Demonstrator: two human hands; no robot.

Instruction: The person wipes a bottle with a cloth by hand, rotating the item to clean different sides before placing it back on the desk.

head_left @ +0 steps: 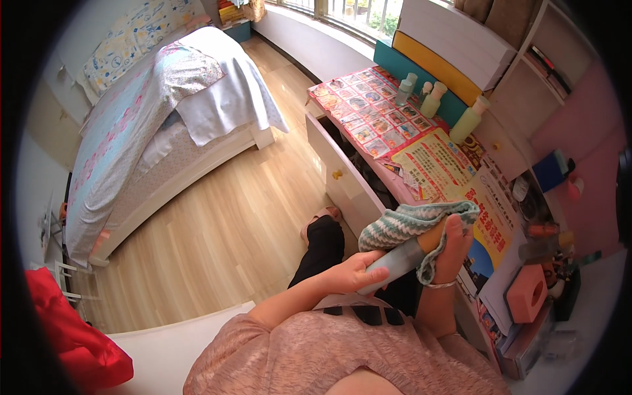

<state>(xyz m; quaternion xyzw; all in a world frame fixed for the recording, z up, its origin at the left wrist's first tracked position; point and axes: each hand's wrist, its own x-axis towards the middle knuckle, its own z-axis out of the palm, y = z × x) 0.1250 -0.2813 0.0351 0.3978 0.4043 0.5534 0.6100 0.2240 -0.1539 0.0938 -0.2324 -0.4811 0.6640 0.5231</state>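
My left hand (361, 271) is closed around the lower end of a pale translucent bottle (403, 258) with an orange-tan upper part. The bottle is tilted, its top pointing up and right. A green-and-white striped knitted cloth (408, 224) drapes over the upper end. My right hand (454, 247) grips that cloth from the right side, pressing it against the bottle's top; a bracelet circles the wrist. Cloth and fingers hide part of the bottle's upper end. Both hands are above my lap, beside the near edge of the desk.
An open drawer (342, 172) juts from the desk on my right. Colourful leaflets (375, 112) cover the desktop, where several pale green bottles (432, 102) stand. A pink tissue box (525, 294) lies nearer. Far left is a bed (131, 141); red fabric (79, 342) hangs nearer.
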